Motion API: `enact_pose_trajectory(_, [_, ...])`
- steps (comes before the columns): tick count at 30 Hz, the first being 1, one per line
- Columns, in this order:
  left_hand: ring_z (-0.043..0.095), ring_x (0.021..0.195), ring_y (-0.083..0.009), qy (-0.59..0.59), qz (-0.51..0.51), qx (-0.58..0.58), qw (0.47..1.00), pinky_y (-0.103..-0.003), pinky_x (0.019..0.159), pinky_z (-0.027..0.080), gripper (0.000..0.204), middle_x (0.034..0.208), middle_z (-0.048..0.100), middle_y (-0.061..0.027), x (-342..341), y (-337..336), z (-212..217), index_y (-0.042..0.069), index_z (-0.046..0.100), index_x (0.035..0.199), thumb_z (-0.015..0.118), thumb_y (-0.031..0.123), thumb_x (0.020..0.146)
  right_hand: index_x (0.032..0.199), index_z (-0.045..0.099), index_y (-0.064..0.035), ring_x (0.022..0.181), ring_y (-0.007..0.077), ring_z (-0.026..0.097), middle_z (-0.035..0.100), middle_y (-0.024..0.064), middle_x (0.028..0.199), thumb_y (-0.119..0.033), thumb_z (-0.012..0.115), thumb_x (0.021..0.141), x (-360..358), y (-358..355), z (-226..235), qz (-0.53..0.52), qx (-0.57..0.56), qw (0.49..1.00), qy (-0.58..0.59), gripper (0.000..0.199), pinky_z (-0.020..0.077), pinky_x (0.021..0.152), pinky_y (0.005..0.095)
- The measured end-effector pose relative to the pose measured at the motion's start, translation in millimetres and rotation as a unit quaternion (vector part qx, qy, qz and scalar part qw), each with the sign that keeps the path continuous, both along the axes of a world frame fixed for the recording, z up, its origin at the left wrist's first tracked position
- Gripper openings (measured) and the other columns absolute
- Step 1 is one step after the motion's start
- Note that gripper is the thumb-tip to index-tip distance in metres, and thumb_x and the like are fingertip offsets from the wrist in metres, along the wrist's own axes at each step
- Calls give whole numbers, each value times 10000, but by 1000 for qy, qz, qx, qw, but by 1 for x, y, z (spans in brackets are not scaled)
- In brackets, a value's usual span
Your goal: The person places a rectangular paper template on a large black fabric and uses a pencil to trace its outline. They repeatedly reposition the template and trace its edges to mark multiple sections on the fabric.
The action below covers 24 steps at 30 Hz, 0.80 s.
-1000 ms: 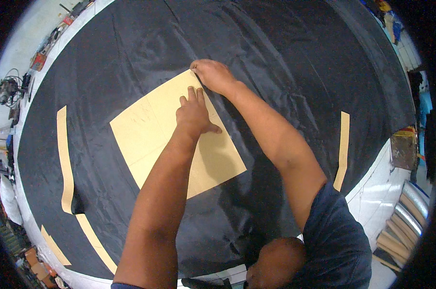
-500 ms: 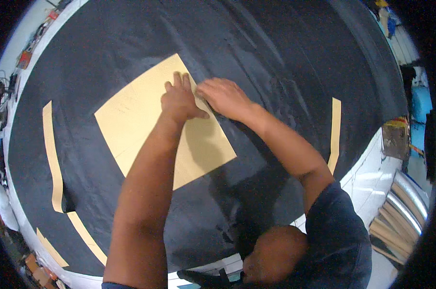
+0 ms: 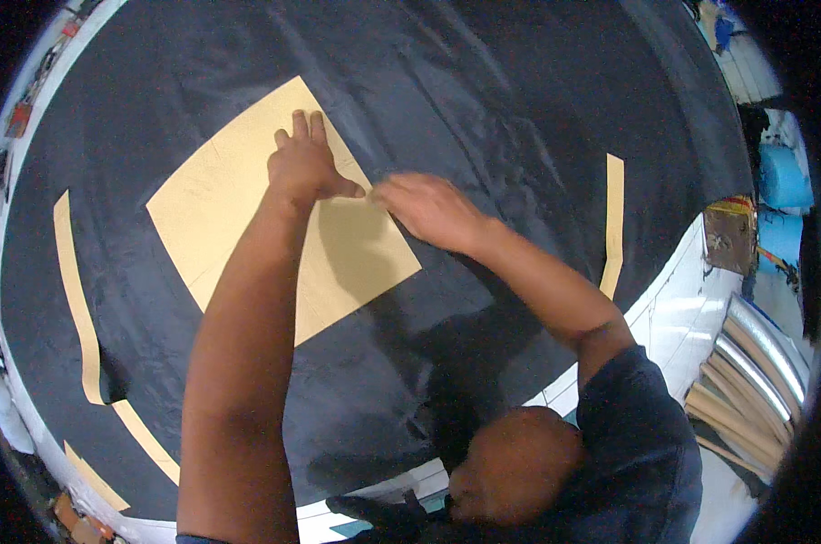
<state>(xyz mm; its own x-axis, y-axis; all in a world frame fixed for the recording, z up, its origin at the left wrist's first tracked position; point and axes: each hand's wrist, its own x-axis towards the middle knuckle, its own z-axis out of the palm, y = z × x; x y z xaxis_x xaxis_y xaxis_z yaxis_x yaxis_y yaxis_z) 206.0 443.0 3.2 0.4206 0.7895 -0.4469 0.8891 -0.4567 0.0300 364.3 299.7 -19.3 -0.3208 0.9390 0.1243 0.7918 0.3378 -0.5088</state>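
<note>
Head view: on black cloth, our left hand steadies the yellow sheet, fingers wide; right hand is blurred at its edge, hold unclear. Sideways push could skew the sheet.

On the cloth we see the sheet, with the left hand on it and the right hand at its right edge. To the left lies one strip, nearer a second strip; to the right, another strip. Outside the cloth, near right, we find rolls.
</note>
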Motion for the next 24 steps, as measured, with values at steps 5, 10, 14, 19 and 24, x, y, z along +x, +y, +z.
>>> enact_pose_trajectory(5, [373, 1419, -438, 3, -4, 0, 1000, -486, 1026, 522, 1425, 1628, 240, -175, -1, -1, -1, 61, 208, 1588, 927, 602, 483, 1083, 641, -78, 922, 336, 643, 643, 103, 982, -171, 574, 949, 0, -4, -5, 5, -7, 1000, -10, 177, 526, 824, 436])
enact_pose_trajectory(10, [386, 1384, -504, -10, -16, 11, 1000, -531, 1025, 512, 1442, 1628, 227, -202, -3, 1, -6, 63, 192, 1587, 913, 645, 482, 1101, 639, -94, 984, 343, 659, 653, 133, 1043, -134, 546, 906, 7, -63, 12, 43, -83, 995, -22, 220, 535, 853, 469])
enact_pose_trajectory(14, [372, 1413, -462, -5, -10, 10, 1000, -505, 1017, 524, 1399, 1621, 246, -193, -2, 1, -2, 55, 228, 1581, 933, 578, 491, 1086, 625, -87, 957, 327, 652, 653, 108, 1011, -122, 599, 913, 6, -57, 5, 37, -37, 998, 23, 179, 533, 825, 455])
enact_pose_trajectory(19, [376, 1408, -468, -21, 0, 9, 1000, -513, 1020, 520, 1371, 1622, 246, -192, -6, -1, -4, 91, 244, 1582, 936, 566, 498, 1082, 634, -86, 964, 319, 653, 662, 102, 1010, -132, 605, 932, 2, -65, 12, 19, -68, 997, 7, 159, 533, 825, 453])
enact_pose_trajectory(24, [368, 1411, -471, -53, 12, -2, 999, -521, 1032, 507, 1207, 1610, 263, -205, -6, -9, -2, 185, 308, 1564, 927, 509, 580, 1075, 659, -83, 987, 332, 649, 673, 118, 1017, -179, 565, 975, 10, -82, 12, -21, -92, 992, 88, 167, 527, 844, 466])
